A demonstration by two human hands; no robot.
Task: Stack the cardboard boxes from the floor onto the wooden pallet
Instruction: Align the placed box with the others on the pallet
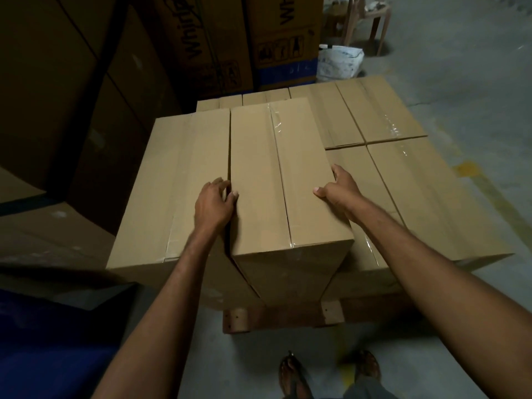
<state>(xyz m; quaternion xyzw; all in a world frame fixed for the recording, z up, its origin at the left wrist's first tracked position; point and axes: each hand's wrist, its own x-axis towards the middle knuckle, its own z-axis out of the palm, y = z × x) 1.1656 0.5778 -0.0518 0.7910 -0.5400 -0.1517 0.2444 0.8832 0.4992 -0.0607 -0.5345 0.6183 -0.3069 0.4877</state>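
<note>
Cardboard box (283, 182), long and brown, taped along its top, lying on top of the lower boxes (403, 174) on the wooden pallet (288, 315). Sticking out a little past the near edge of the stack, near end a bit tilted. Touching another tall box (172, 180) just left of the held box, same height, side by side. Left hand (214, 204) on the held box's left edge, fingers dipped into the crack between the two boxes, thumb flat on top; grip pinching that edge. Right hand (338, 190) on the held box's right edge, thumb on top, fingers curled down the side; grip pressed on the box. Lower boxes to the right of the held box, flat and taped, four tops showing. Big printed cartons (244, 38) behind the held box, dark and tall. White bag (339, 63) and a plastic chair (368, 18) far behind it, to the right. Two feet in sandals (328, 372) on the grey floor (460, 67), in front of the pallet.
</note>
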